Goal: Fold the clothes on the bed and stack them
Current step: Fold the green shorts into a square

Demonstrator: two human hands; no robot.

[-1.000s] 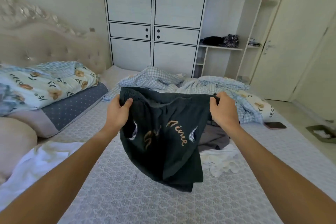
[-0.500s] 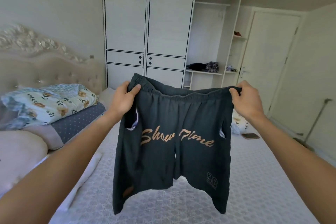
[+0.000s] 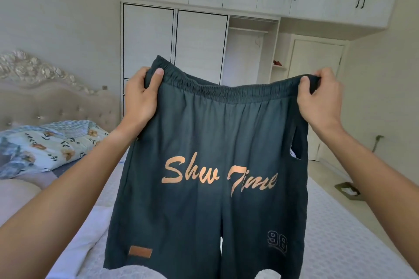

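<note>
Above the bed (image 3: 340, 240), with its pale patterned mattress cover, I hold the dark green cotton shorts with the orange script print (image 3: 213, 165) up in the air, spread flat and facing me. My left hand (image 3: 140, 97) has its fingers (image 3: 158, 75) closed over the elastic waistband at its left corner, thumb in front and the rest tucked behind the cloth. My right hand (image 3: 322, 99) is clenched on the opposite corner in the same way. The waistband sags a little between the 2 grips, and the 2 legs hang straight down, their hems out of sight at the bottom of the view.

As I judge it, the step in hand is squaring the shorts before the first fold. To do that well I should pull my hands slightly apart so the waistband runs taut and level, then let the legs settle so the side seams hang true. The white pocket lining (image 3: 293, 154) showing at the right side opening ought to be tucked back in, or it will leave a lump. The fold itself looks best made by bringing 1 corner across to the other so that leg lies on leg, print inside or outside as I choose, and then lowering the shorts onto a bare stretch of the bed to smooth them. The floral quilt (image 3: 45, 145) near the headboard lies well apart and should not get in the way.
</note>
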